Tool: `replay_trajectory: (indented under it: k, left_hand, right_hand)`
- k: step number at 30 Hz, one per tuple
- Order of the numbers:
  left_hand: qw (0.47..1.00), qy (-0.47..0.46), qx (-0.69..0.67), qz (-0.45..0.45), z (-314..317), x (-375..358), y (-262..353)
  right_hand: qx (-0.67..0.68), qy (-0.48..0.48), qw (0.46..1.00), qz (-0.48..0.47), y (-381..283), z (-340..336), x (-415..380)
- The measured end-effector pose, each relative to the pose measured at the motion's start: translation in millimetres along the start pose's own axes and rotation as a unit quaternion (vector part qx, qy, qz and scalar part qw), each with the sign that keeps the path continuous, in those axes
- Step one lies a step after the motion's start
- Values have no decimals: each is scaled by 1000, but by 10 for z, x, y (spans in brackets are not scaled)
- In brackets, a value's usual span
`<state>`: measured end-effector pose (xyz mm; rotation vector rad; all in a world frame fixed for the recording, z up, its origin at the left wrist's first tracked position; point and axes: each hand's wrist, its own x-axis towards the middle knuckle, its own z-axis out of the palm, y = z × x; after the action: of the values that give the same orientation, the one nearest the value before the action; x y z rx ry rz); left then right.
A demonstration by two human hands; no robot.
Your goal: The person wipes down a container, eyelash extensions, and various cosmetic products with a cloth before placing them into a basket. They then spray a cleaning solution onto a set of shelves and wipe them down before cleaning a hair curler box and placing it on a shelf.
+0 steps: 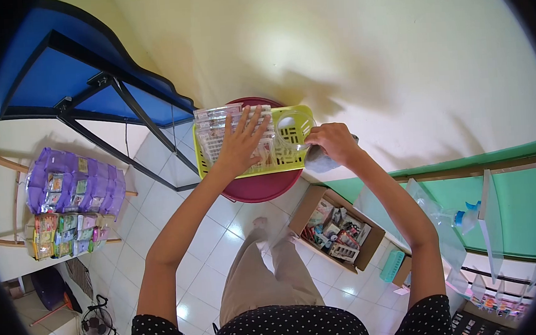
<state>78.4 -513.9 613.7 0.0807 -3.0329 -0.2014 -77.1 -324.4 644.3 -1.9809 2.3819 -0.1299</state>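
My left hand [241,143] lies with its fingers spread on a row of clear plastic packs [212,131]. These packs fill the left part of a yellow-green plastic basket [289,165]. In the basket's right part is a clear round plastic container [291,124]. At the basket's right edge, my right hand [334,141] is closed around a grey cloth [322,162], its fingertips by the container's rim. Most of the cloth is hidden under that hand. Beneath the basket stands a dark red round stool or tub [268,189].
A cardboard box [301,211] of mixed small goods stands on the tiled floor. At left are a folded blue table [84,68] with black legs and a purple hanging organizer [75,179]. A fan [97,322] sits lower left. Clear panels [490,215] line the right.
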Motion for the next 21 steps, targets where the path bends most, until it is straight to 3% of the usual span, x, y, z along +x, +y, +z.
replay_trajectory:
  k: [5,7,8,10,11,13,14,16,18,19,21]
  left_hand:
    - [999,12,-38,-14,-77,-16,130]
    - [994,45,-98,-22,-98,1,212]
    - [994,46,-98,-22,-94,24,227]
    - [988,83,-128,-19,-66,76,262]
    - [988,85,-130,-23,-39,110,277]
    - [988,103,-118,-4,21,194,303]
    - [987,107,-119,-5,68,232,334]
    - [979,126,-157,-28,143,317,381]
    - [979,131,-154,-38,166,369,423]
    - [978,134,-151,-50,172,381,431]
    - [980,106,-153,-71,161,386,416]
  right_hand:
    - [-38,-59,997,41,-146,-95,58]
    - [94,47,993,51,-179,-193,35]
    - [92,47,993,50,-171,-273,40]
    - [309,148,919,196,-96,-458,60]
    - [371,129,881,266,7,-524,111]
    - [599,163,709,334,161,-669,236]
    - [596,163,712,333,210,-636,294]
    - [385,309,794,354,241,-501,446]
    - [272,328,863,272,-74,-332,407]
    - [223,315,895,224,-237,-260,366]
    - [235,111,954,153,-313,-122,255]
